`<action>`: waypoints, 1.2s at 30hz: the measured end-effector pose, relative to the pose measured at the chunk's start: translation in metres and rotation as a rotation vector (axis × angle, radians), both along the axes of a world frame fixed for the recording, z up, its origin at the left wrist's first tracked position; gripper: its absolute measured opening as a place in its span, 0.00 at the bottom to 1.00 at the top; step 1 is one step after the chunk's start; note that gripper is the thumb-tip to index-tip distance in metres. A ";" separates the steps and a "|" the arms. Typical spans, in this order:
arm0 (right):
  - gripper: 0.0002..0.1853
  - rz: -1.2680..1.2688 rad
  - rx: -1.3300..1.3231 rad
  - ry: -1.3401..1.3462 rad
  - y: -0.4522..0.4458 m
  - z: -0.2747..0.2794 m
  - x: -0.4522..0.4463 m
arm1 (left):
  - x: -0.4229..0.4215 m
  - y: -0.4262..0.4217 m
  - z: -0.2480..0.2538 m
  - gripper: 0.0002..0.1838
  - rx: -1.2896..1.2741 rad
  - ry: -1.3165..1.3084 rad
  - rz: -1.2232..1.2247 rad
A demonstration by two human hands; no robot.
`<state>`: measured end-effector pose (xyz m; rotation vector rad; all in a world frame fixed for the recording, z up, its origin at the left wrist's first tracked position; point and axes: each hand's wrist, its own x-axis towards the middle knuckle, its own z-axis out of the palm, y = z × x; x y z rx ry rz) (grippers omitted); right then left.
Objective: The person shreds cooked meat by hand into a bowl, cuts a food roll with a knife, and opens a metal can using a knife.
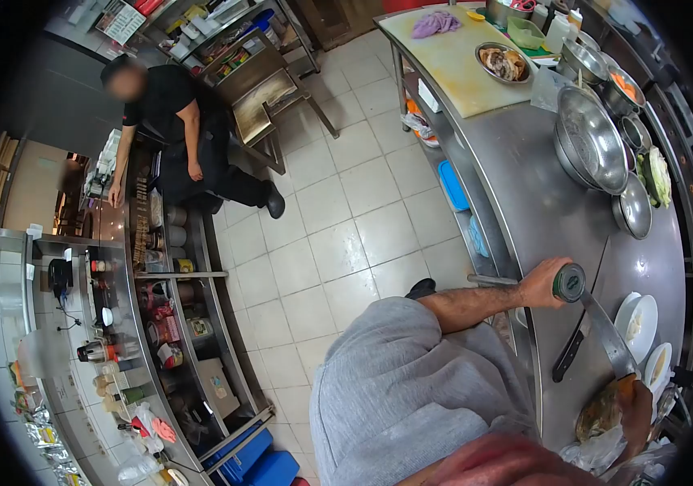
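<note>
My left hand (542,283) is wrapped round a can (569,282) with a greenish round top, near the counter's front edge. My right hand (636,415), in shadow at the lower right, is closed on the orange handle of a broad knife (610,336). The blade's far end reaches the can's rim. Close to my right hand are a clear container of food (596,413) and a crumpled plastic bag (597,454). Between the can and that container lies a second knife with a black handle (567,356).
White bowls (643,328) and steel bowls (597,146) stand along the steel counter (516,170). Beyond is a cutting board (476,77) with a purple cloth (435,24) and a dish of food (502,63). Across the aisle, a person in black (168,121) sits by shelves (201,324).
</note>
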<state>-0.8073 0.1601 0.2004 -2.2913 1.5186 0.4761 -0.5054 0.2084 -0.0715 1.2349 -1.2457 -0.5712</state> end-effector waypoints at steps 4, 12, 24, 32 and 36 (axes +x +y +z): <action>0.23 -0.017 0.045 0.028 0.007 0.001 0.010 | 0.006 0.001 0.005 0.42 0.035 0.021 -0.026; 0.17 -0.004 -0.203 0.001 0.035 0.015 0.053 | 0.006 -0.001 -0.001 0.48 0.185 0.052 -0.039; 0.13 -0.263 -0.113 0.098 0.060 0.007 0.065 | 0.002 -0.006 -0.003 0.40 0.061 0.095 -0.021; 0.15 -0.182 -0.502 -0.246 0.128 -0.095 0.028 | 0.008 -0.004 -0.005 0.39 0.073 0.010 -0.014; 0.14 -0.288 -0.505 -0.254 0.150 -0.110 0.033 | 0.010 -0.004 0.001 0.39 0.107 -0.015 -0.063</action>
